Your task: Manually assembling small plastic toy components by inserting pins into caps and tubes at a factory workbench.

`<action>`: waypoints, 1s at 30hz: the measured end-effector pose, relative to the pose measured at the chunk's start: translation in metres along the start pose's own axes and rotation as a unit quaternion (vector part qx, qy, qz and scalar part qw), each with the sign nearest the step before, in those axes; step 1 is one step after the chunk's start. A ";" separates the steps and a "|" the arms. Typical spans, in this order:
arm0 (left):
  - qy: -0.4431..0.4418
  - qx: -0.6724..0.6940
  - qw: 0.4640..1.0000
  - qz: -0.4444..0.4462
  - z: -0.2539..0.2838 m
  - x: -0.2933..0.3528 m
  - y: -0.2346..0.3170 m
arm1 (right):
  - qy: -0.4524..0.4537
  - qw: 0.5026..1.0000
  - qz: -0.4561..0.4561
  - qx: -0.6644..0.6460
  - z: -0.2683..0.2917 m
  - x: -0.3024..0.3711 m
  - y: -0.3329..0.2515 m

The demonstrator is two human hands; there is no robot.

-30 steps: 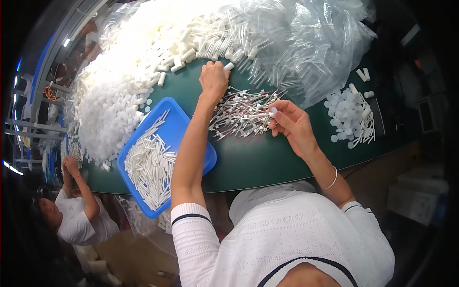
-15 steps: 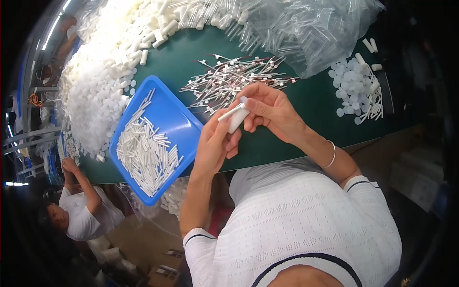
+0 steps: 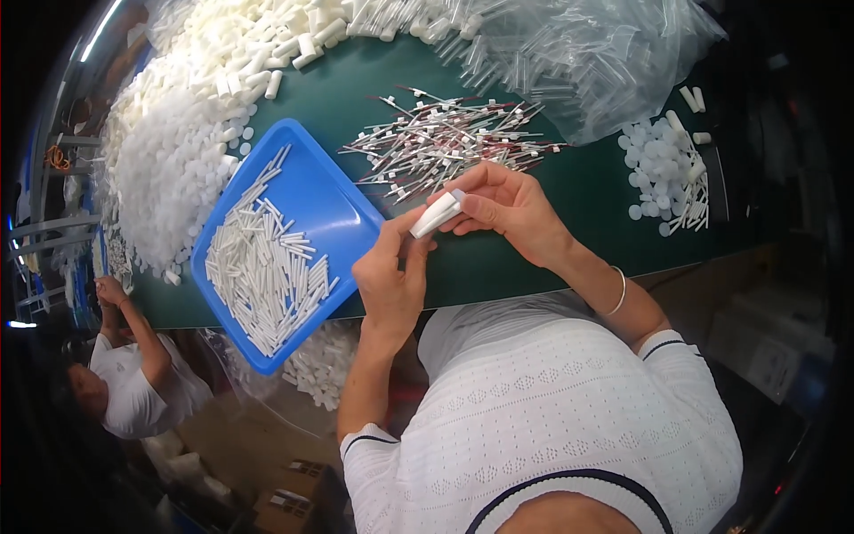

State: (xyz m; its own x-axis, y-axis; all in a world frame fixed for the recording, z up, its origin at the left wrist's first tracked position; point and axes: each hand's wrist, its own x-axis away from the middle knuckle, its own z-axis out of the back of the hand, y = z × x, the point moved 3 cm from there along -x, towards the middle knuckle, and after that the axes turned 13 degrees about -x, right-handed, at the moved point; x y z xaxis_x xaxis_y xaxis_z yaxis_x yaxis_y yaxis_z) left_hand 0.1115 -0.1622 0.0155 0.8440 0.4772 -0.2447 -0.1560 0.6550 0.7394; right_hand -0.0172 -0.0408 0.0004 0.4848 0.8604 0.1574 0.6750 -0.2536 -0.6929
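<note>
A short white cylinder (image 3: 436, 215) is held slantwise between my two hands, above the table's front edge. A thin white stick seems to lie along it, though the fingers partly cover it. My left hand (image 3: 391, 283) pinches its lower end with closed fingers. At the upper end, thumb and fingers of my right hand (image 3: 516, 214) are closed on it, beside a small translucent tip. Just beyond the hands lies a pile of thin sticks with white tabs and dark red parts (image 3: 445, 142). Left of my left hand, a blue tray (image 3: 334, 214) holds many short white sticks (image 3: 267, 276).
White cylinders (image 3: 267, 44) and translucent discs (image 3: 169, 178) are heaped at the left. Clear tubes (image 3: 569, 71) in a plastic bag lie at the back. More discs (image 3: 654, 165) and sticks sit on the right. Another person (image 3: 142, 374) works at the far left.
The thin stick stood out at an angle from the cylinder and now lies closer along it. My left fingers have shifted from around the cylinder's underside to a pinch at its lower end.
</note>
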 end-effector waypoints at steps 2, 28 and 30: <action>0.002 0.049 0.998 0.038 0.005 0.000 0.012 | -0.017 0.999 0.030 0.025 0.001 -0.003 0.000; 0.036 -0.346 0.923 -0.165 -0.073 -0.262 0.003 | -0.031 0.854 0.240 0.461 -0.025 0.022 -0.035; 0.028 -0.374 0.908 -0.189 -0.073 -0.258 -0.002 | -0.027 0.849 0.251 0.465 -0.025 0.026 -0.038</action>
State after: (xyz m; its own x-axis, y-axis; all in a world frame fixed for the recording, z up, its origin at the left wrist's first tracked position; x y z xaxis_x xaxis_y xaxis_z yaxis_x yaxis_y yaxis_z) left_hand -0.1430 -0.2440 0.0314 0.8858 0.1518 -0.4385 -0.1835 0.9826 -0.0305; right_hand -0.0163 -0.0202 0.0480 0.5378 0.7730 -0.3364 -0.3519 -0.1568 -0.9228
